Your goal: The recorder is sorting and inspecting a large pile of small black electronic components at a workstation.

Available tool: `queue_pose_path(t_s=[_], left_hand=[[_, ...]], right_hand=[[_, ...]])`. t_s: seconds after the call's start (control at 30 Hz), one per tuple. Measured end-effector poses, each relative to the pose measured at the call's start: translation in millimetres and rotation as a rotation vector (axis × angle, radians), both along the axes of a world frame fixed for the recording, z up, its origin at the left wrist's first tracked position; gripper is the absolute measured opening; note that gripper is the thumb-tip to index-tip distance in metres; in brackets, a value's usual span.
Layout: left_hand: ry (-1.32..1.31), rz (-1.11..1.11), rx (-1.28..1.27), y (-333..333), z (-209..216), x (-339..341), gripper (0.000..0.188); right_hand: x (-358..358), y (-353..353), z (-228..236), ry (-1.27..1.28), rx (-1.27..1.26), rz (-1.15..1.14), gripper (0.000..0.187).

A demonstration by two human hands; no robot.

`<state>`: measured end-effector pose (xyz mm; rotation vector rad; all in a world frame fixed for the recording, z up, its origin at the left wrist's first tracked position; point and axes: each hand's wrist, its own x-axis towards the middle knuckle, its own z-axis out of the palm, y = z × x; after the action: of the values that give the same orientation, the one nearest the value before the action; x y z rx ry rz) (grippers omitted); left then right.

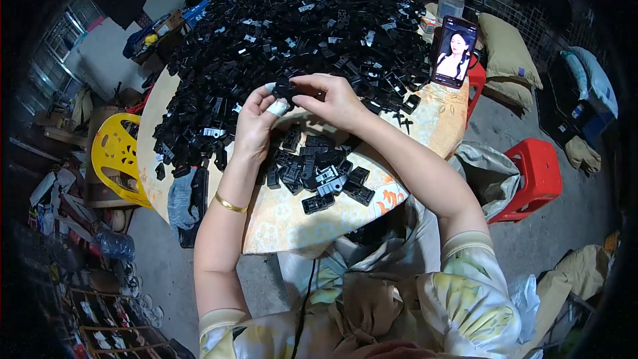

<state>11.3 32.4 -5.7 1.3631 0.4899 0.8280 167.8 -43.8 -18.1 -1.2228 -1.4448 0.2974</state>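
Both my hands meet over the near part of the round table, fingers closed about one small black plastic part (284, 87). My left hand (254, 118) grips it from the left; white wrapping covers its thumb and a fingertip. From the right, my right hand (330, 101) pinches the same part with thumb and forefinger. Much of the part is hidden by fingers. Below my hands lies a small group of black plastic parts (309, 163), one with a grey face (329, 180). Beyond them a large heap of similar black parts (299, 40) covers most of the table.
The patterned tabletop (286, 223) shows along the near edge. At the right stand a phone (456, 53) with a lit screen and a clear bottle (450, 3). A yellow chair (119, 153) is left, a red stool (535, 176) right, an open sack (488, 173) between table and stool.
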Motion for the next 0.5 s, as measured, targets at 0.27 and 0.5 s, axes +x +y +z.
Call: queue_pose_path(t_s=[0.27,0.5], left_hand=[[-0.057,0.073,0.074,-4.8,4.3,2.6,0.043],[-0.026,0.067,0.176,-5.2,4.7,1.7,0.04]], right_hand=[[-5.3,-3.8,2.0,-0.067,0.168,-0.072,0.033],[-7.5,-6.9,4.9,-0.316,0.384,-0.199,0.031]])
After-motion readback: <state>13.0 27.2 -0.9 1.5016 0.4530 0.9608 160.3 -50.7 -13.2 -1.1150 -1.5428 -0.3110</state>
